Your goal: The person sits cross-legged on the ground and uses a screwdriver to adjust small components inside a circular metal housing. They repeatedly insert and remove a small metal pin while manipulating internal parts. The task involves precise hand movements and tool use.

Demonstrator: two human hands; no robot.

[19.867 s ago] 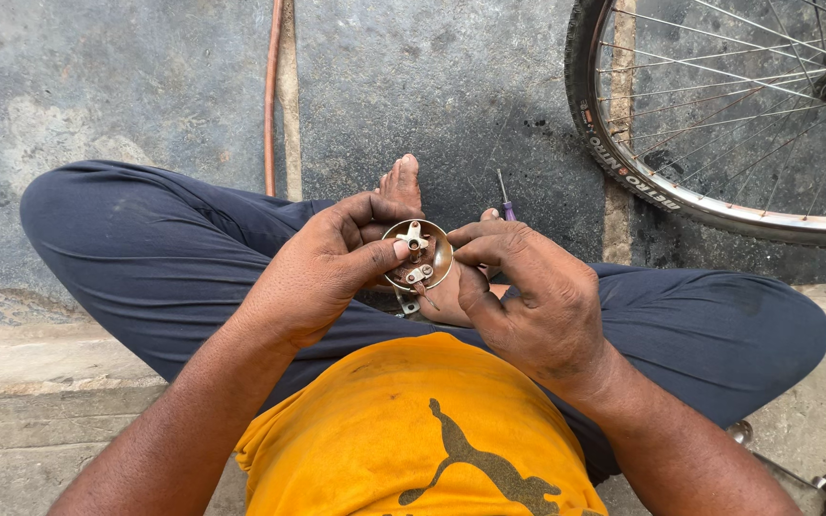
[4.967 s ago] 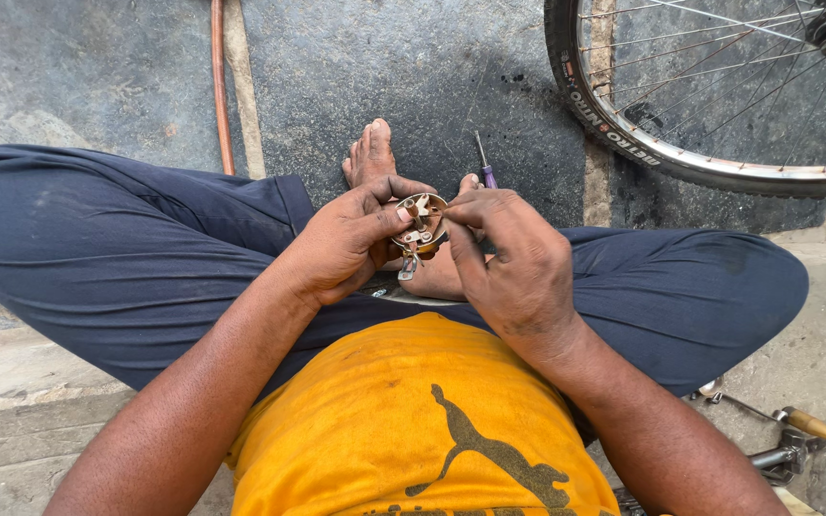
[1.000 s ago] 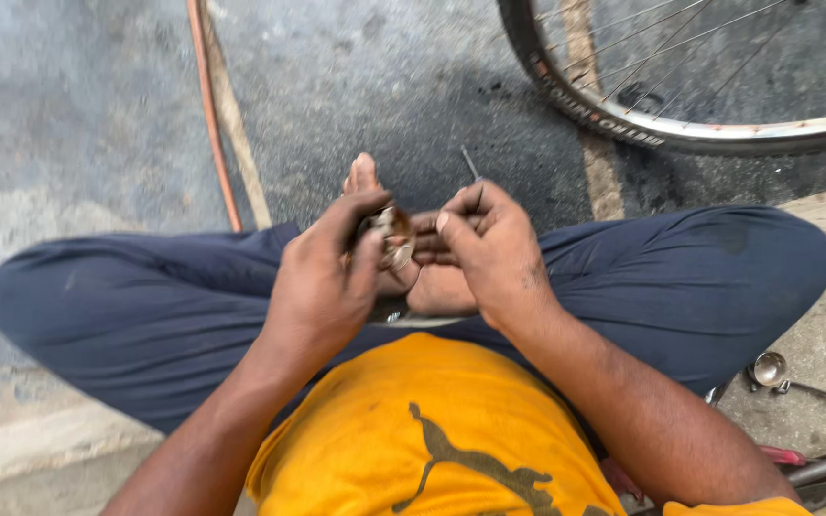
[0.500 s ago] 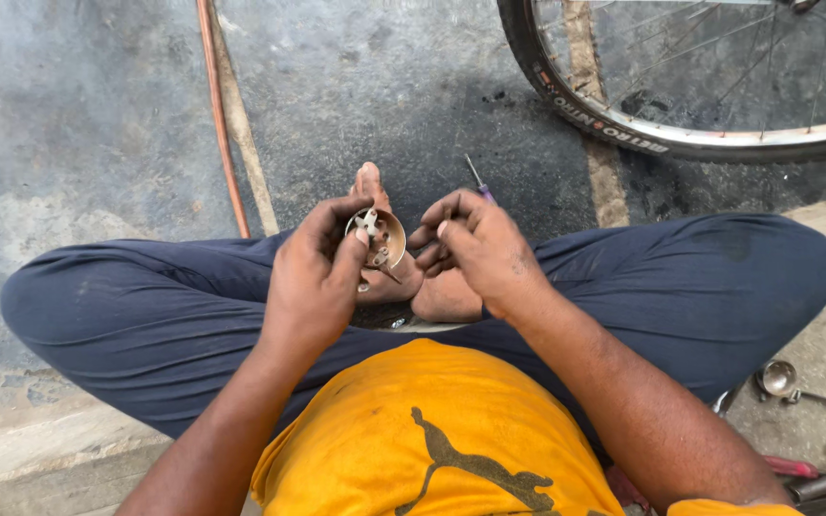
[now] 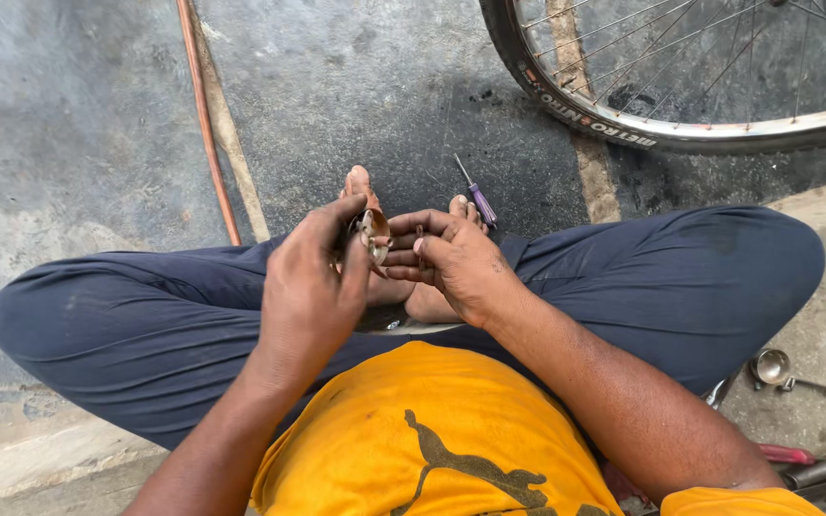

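On the far left a thin orange pipe [image 5: 205, 115] runs up the grey floor [image 5: 69, 143]; the floor there is bare and wide. The person sits cross-legged in dark blue trousers [image 5: 145, 315]; the left knee reaches almost to the left edge. The left hand [image 5: 313, 287] is raised over the lap; its fingers pinch a small round metal part [image 5: 375, 232], turned on its side so only the rim and a bit of brown show; what is inside it cannot be seen. The right hand [image 5: 451, 263] is just beside it, fingertips touching the part from the right; a thin dark thing sticks up between its fingers, too small to tell what it is, and whether the fingers grip it cannot be told. The two hands are close together, right over the bare feet [image 5: 403, 287], which they mostly hide. Beyond the toes a small purple-handled screwdriver [image 5: 478, 196] lies on the floor, apart from the hands. At the top right a bicycle wheel [image 5: 642, 124] is cut off by the edge. At the lower right a small metal cup [image 5: 772, 366] and dark tool handles [image 5: 815, 468] lie near the right knee, partly cut off; the yellow shirt [image 5: 432, 440] fills the bottom.
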